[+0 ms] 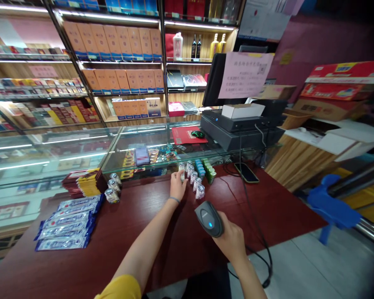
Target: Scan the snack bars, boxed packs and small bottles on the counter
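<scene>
My right hand [232, 234] is wrapped round a dark grey handheld barcode scanner [209, 219], which shows a lit blue light and is held above the brown counter. My left hand [177, 187] reaches forward, its fingers closed on a small white container [183, 175] at the end of a group. Beside it stand several more white containers [197, 183] with silvery tops, then blue containers [200, 168] and green containers [210, 171]. Further left are a few more small white containers [112, 195], a stack of red and yellow packets [84, 182] and several blue-and-white long packets [68, 224].
A glass display case [137, 139] borders the counter's far side. A monitor [213, 81] with a pink sign stands on a dark cash drawer [224, 133]. A phone [247, 172] lies near loose cables. To the right is a blue stool [332, 203].
</scene>
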### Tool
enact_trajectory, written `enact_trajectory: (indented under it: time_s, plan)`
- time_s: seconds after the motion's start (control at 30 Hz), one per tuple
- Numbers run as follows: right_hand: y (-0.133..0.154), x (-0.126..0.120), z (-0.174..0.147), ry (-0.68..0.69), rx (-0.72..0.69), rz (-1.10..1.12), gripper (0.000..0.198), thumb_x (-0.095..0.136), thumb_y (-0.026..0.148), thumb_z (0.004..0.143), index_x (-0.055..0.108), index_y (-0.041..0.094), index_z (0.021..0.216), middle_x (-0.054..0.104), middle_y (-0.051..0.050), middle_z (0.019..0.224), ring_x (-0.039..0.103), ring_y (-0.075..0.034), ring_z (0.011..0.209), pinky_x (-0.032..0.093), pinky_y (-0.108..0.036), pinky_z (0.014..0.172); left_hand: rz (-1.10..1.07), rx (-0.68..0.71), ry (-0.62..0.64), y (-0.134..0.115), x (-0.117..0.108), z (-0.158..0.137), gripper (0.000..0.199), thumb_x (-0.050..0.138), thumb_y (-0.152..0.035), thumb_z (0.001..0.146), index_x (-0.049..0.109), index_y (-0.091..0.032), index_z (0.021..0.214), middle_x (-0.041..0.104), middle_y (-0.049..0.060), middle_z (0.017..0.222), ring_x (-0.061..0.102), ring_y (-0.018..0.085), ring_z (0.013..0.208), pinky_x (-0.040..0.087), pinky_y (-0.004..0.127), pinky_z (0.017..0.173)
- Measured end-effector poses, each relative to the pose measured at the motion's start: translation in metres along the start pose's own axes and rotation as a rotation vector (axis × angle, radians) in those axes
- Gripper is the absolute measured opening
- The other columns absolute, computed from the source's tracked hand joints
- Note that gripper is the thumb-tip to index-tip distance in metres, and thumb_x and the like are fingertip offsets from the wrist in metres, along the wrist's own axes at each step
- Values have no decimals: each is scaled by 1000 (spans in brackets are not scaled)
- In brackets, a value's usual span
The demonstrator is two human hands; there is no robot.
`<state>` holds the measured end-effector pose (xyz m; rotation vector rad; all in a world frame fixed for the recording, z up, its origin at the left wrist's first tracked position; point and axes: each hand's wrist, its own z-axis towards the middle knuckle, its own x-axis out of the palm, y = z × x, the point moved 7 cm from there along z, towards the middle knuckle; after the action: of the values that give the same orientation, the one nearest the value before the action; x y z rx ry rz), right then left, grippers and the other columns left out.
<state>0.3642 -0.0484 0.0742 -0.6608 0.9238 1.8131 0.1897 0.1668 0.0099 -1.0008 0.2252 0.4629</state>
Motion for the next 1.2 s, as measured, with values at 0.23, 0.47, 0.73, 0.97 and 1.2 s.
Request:
enact_trajectory:
  time_s: [0.23, 0.47, 0.73, 0.97, 1.2]
  plan:
    - [6, 2, 1, -15, -32, -26, 28, 53, 20, 78, 55, 20, 106, 72, -1, 73, 69, -20, 61, 44, -27, 56, -222, -105, 57, 4, -50, -7, 45, 64, -23, 86, 54, -22, 129, 59, 10, 122, 59, 21, 105, 50, 38, 94]
    - [23, 19, 2, -8, -53, -18, 30, 52, 24, 82, 54, 19, 112, 73, -3, 76, 70, -21, 64, 45, -28, 59, -489, -258, 138, 17, -126, -35, 55, 58, -39, 91, 41, -25, 142, 62, 10, 120, 65, 17, 93, 55, 32, 81]
    - [53, 40, 8, 30, -120, -1, 28, 52, 22, 82, 53, 20, 111, 71, -2, 75, 69, -21, 62, 44, -28, 58, -586, -489, 88, 53, -195, -82, 56, 63, -44, 88, 39, -27, 136, 61, 11, 129, 66, 19, 100, 56, 28, 73]
    - [73, 61, 5, 83, -197, 26, 36, 51, 23, 80, 52, 17, 116, 72, -4, 74, 68, -21, 59, 45, -28, 58, -725, -641, 81, 65, -208, -94, 63, 68, -50, 83, 42, -27, 135, 65, 8, 121, 67, 18, 88, 56, 28, 68]
    - [101, 72, 2, 221, -352, 141, 51, 53, 18, 75, 47, 17, 126, 74, -4, 85, 70, -19, 66, 47, -27, 61, -753, -633, 83, 63, -205, -91, 63, 72, -49, 81, 46, -25, 133, 65, 8, 121, 65, 15, 85, 53, 23, 66]
